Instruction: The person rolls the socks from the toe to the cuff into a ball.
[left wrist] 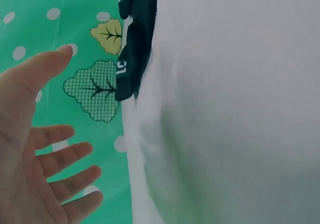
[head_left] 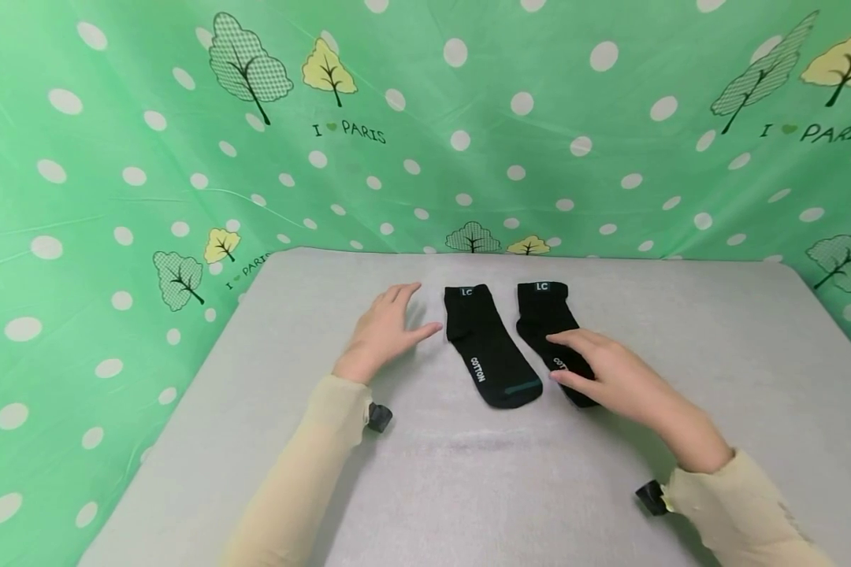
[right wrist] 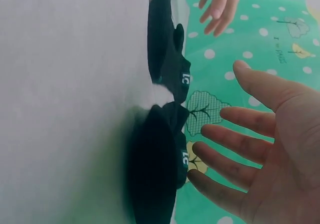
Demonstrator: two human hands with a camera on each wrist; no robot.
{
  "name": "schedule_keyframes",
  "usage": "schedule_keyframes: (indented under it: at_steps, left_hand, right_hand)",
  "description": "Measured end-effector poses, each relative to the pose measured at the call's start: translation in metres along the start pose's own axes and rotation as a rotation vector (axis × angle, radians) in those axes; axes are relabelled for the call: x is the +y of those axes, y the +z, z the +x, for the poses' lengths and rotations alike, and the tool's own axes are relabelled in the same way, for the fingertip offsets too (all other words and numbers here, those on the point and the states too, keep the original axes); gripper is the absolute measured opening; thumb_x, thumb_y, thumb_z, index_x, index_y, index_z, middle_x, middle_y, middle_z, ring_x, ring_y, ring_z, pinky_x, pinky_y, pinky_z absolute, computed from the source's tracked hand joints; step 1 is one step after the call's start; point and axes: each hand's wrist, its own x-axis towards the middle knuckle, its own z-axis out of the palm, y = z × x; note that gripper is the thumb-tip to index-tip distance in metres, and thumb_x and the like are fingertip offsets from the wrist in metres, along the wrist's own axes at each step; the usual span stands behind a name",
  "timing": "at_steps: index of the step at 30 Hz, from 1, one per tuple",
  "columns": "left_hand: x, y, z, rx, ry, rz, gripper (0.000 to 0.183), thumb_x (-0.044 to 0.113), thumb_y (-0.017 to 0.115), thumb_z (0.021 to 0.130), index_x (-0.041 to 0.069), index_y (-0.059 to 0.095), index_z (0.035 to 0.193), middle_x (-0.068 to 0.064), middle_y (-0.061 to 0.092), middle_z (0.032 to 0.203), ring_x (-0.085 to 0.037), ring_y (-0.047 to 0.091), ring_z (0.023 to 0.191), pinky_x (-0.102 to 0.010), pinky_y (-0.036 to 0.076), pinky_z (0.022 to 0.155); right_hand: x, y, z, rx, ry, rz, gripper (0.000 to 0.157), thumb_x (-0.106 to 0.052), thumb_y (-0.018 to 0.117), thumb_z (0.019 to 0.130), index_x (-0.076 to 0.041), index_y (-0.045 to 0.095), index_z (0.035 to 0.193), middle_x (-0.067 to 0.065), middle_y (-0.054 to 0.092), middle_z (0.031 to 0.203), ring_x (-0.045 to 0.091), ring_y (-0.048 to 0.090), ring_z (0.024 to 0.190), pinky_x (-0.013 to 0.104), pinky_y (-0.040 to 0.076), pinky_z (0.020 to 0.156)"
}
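Observation:
Two black ankle socks lie side by side on the grey table, cuffs toward the back, toes toward the front right. The left sock [head_left: 492, 346] shows "LC" on its cuff, "COTTON" along the foot and a dark teal line at the toe. My left hand [head_left: 386, 327] hovers left of that sock's cuff, thumb and fingers spread and holding nothing. Over the foot of the right sock [head_left: 542, 311] is my right hand [head_left: 617, 374], its fingers apart and empty; it hides part of the toe and lettering. In the right wrist view the fingers [right wrist: 235, 144] look relaxed.
A grey cloth-covered table [head_left: 468, 488] reaches back to a green curtain [head_left: 411, 102] with white dots, trees and "I PARIS" lettering. Small black devices are strapped at the left wrist [head_left: 379, 417] and right wrist [head_left: 652, 498], below cream sleeves.

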Motion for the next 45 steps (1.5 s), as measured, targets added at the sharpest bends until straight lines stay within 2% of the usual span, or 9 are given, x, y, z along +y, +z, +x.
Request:
schedule_keyframes:
  at_steps: [7,17,22,27,31,35,41,45]
  left_hand:
    - [0.006,0.005,0.008,-0.001,-0.052,-0.085,0.083,0.055,0.069,0.088,0.012,0.039,0.152,-0.01,0.043,0.155,-0.029,0.04,0.145,-0.044,0.034,0.12]
    - [0.011,0.012,0.017,0.007,-0.102,-0.194,0.079,0.052,0.069,0.089,0.012,0.04,0.151,-0.009,0.047,0.152,-0.029,0.046,0.14,-0.046,0.038,0.117]
    - [0.013,0.015,0.022,0.009,-0.1,-0.243,0.076,0.048,0.071,0.089,0.011,0.043,0.149,-0.009,0.05,0.149,-0.03,0.053,0.133,-0.045,0.043,0.112]
    - [0.016,0.019,0.027,0.005,-0.089,-0.294,0.072,0.042,0.072,0.09,0.01,0.045,0.148,-0.009,0.053,0.148,-0.029,0.054,0.133,-0.044,0.044,0.111]
    - [0.019,0.022,0.03,-0.009,-0.098,-0.363,0.068,0.037,0.073,0.09,0.01,0.046,0.146,-0.01,0.054,0.147,-0.028,0.055,0.132,-0.042,0.045,0.111]
    - [0.021,0.026,0.033,-0.01,-0.108,-0.404,0.063,0.03,0.073,0.092,0.009,0.047,0.145,-0.013,0.056,0.145,-0.028,0.057,0.131,-0.041,0.046,0.111]
    - [0.025,0.034,0.038,-0.008,-0.131,-0.448,0.059,0.022,0.072,0.092,0.008,0.048,0.143,-0.015,0.058,0.142,-0.028,0.061,0.127,-0.04,0.048,0.108]
    - [0.028,0.04,0.042,-0.006,-0.171,-0.479,0.061,0.02,0.073,0.091,0.009,0.047,0.145,-0.015,0.056,0.144,-0.027,0.063,0.123,-0.039,0.052,0.104]
  right_hand:
    - [-0.004,0.009,0.004,-0.002,-0.009,0.007,0.051,-0.031,0.068,0.095,-0.005,0.057,0.137,0.016,0.06,0.137,0.037,0.056,0.129,0.055,0.046,0.104]
    - [-0.01,0.02,0.005,-0.005,0.0,0.015,0.051,-0.032,0.07,0.093,-0.005,0.058,0.135,0.012,0.062,0.136,0.032,0.059,0.126,0.052,0.049,0.103]
    - [-0.013,0.026,0.005,-0.013,0.0,0.011,0.049,-0.032,0.07,0.093,-0.005,0.06,0.133,0.011,0.064,0.134,0.029,0.064,0.118,0.05,0.052,0.098]
    - [-0.015,0.031,0.005,-0.004,0.005,0.018,0.048,-0.03,0.071,0.092,-0.002,0.062,0.13,0.012,0.067,0.127,0.027,0.068,0.108,0.047,0.055,0.09]
    - [-0.018,0.033,0.007,-0.004,0.041,0.027,0.046,-0.027,0.073,0.091,-0.001,0.062,0.128,0.009,0.07,0.109,0.019,0.066,0.092,0.038,0.055,0.078]
    - [-0.022,0.035,0.01,-0.012,0.086,0.031,0.045,-0.025,0.073,0.09,-0.002,0.062,0.127,0.002,0.066,0.092,0.012,0.056,0.078,0.03,0.047,0.069]
    - [-0.028,0.039,0.015,-0.01,0.143,0.061,0.045,-0.019,0.076,0.088,-0.002,0.062,0.127,0.004,0.07,0.097,0.015,0.065,0.085,0.035,0.054,0.072]
    - [-0.03,0.043,0.017,-0.007,0.188,0.087,0.046,-0.016,0.077,0.086,0.0,0.061,0.126,0.004,0.067,0.096,0.016,0.063,0.085,0.035,0.052,0.073]
